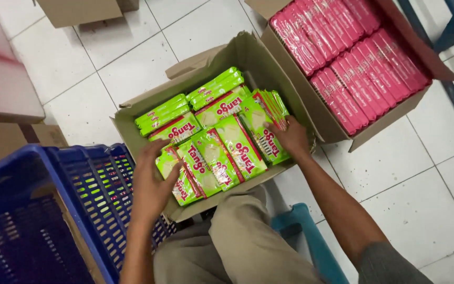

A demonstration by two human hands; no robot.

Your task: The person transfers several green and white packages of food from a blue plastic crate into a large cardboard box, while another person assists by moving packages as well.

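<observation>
**Both hands on a fan of green wafer packs in an open carton**

Head view: the left hand [152, 184] lies spread over the near-left end of a row of green snack packs [222, 155], fingers splayed wide across the wrappers rather than closed on any one. The right hand [290, 138] presses flat against the far-right end of the same row, its fingers partly tucked among the upright packs; whether it pinches one of them I cannot tell. The packs sit in an open cardboard carton [248, 55], some lying face up and overlapping, others stacked on edge along the back wall.

Judged by look, the packs are light, flat and glossy, so they would slide on each other; the contents are probably brittle, so a squeeze across the broad faces seems riskier than taking the row by its two ends or a single pack by its long edges.

The carton rests on a white tiled floor [421, 173]. A second carton of pink packs [353, 58] touches its right side. A blue plastic crate [74, 210] stands near the left hand, and a blue stool [306, 231] shows beneath the person's knees.
</observation>
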